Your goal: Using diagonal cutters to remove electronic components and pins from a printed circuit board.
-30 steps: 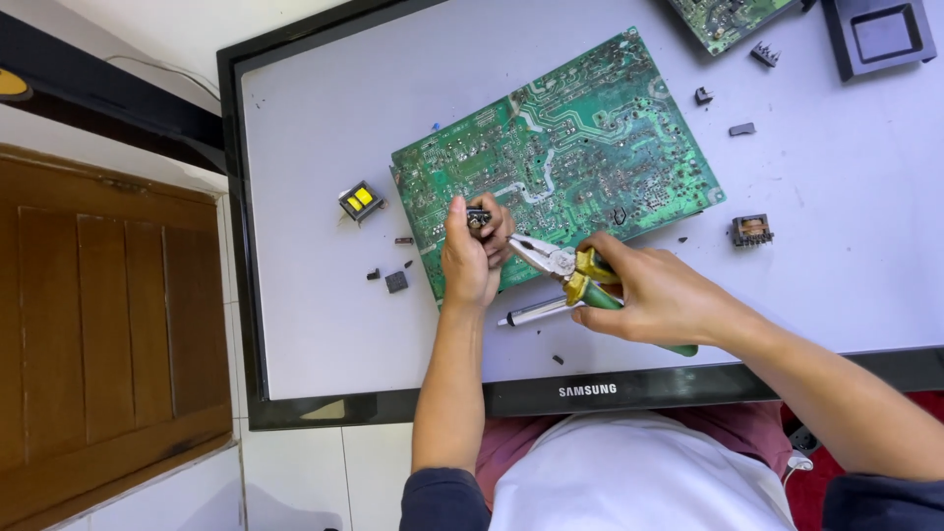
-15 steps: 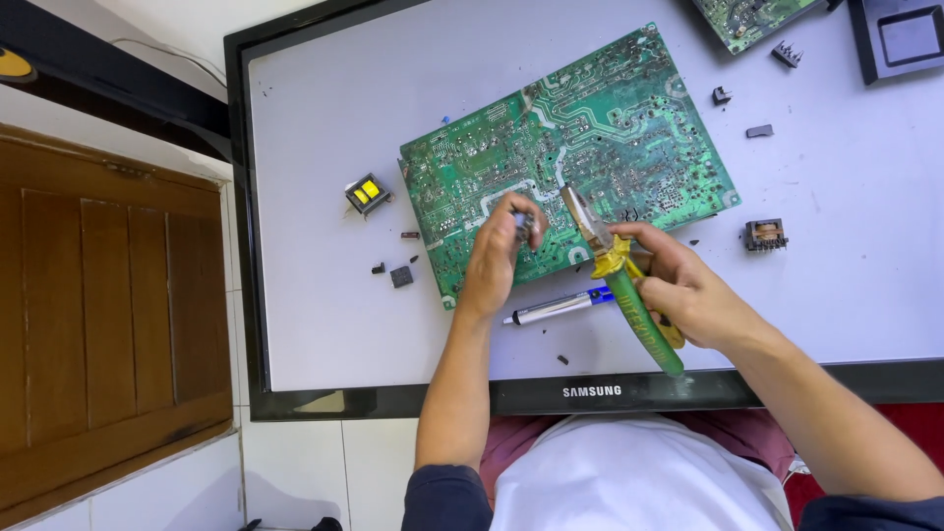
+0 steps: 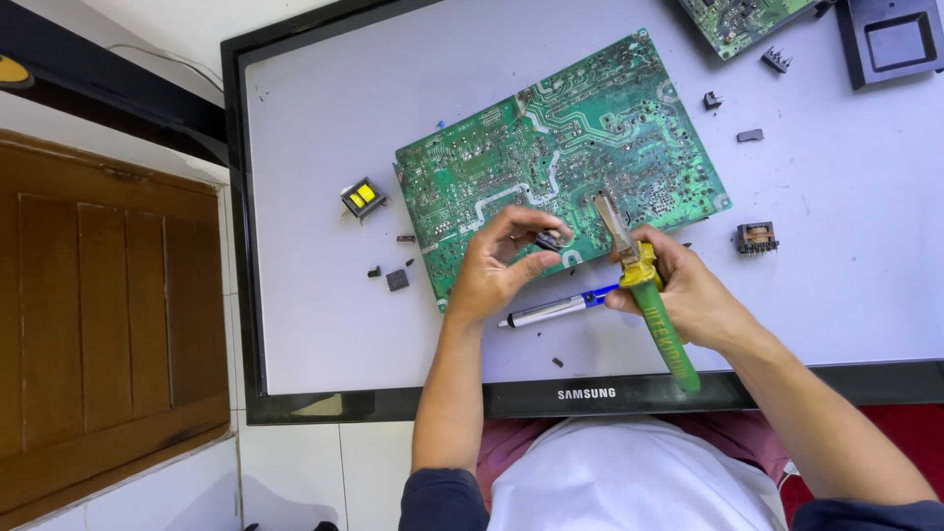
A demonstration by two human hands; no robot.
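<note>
My left hand (image 3: 497, 270) pinched a small dark component (image 3: 549, 239) at the near edge of the green circuit board (image 3: 560, 157), which lay flat on a TV screen (image 3: 324, 305). My right hand (image 3: 683, 290) had a closed grip on green-handled pliers (image 3: 644, 285), tips on the board. A silver & blue pen-like tool (image 3: 551, 310) lay just beside both hands.

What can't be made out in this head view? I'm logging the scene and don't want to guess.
- Small dark part pinched in the left hand: fingers cover most of it; kind unclear.
- Pliers in the right hand: the palm hides the grip.
- Second circuit board: cut by the top edge.
- Green circuit board: underside hidden, solder traces too fine.
</note>
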